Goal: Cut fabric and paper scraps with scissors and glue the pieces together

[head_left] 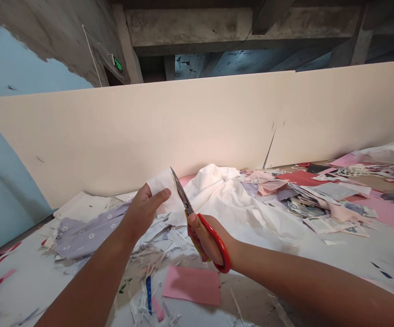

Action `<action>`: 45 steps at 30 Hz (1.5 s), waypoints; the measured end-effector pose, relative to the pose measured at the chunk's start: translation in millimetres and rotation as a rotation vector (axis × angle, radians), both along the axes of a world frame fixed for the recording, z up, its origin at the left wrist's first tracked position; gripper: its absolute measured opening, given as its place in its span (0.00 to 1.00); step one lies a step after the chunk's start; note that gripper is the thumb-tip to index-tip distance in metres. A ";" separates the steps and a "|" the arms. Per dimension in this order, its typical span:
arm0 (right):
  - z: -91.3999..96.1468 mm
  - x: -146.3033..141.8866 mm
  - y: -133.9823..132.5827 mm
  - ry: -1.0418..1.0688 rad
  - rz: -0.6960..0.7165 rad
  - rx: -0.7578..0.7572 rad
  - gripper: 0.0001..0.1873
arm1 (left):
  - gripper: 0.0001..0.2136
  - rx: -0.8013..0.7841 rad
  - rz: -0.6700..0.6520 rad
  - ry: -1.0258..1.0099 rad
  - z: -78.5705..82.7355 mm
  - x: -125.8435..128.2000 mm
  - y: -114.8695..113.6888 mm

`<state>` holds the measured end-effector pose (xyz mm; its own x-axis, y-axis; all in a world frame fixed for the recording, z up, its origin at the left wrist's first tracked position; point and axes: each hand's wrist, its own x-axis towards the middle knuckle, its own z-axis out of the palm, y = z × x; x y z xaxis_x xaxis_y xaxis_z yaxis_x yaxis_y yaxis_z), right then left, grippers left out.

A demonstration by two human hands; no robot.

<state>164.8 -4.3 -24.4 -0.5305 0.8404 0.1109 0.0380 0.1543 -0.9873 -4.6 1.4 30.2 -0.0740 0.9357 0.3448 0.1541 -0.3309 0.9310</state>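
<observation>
My left hand (141,210) pinches a small white piece of paper or cloth (161,183) and holds it up above the table. My right hand (205,238) is closed through the red handles of a pair of scissors (197,219). The blades point up and to the left, and they rest against the right edge of the white piece. Both hands hover over a heap of white and lilac scraps (156,240).
A tall beige board (197,122) walls off the back of the table. White cloth (227,190) is bunched at centre, lilac flowered fabric (87,229) lies left, and pink sheets (192,284) and printed cuttings (322,204) lie front and right.
</observation>
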 end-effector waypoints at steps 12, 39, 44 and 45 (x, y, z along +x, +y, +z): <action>1.9 -2.8 -5.4 -0.081 0.014 0.009 0.27 | 0.15 -0.057 0.158 -0.083 1.6 6.6 -1.9; 1.3 -4.3 -3.8 0.145 0.165 -0.042 0.35 | 0.12 -0.065 0.130 -0.003 5.4 8.4 -3.7; 2.2 -3.8 -5.0 0.115 0.156 -0.038 0.36 | 0.12 -0.018 0.145 0.015 3.3 6.7 -2.3; 2.0 -3.8 -5.0 0.113 0.153 -0.029 0.36 | 0.12 -0.020 0.161 0.029 3.7 7.2 -2.7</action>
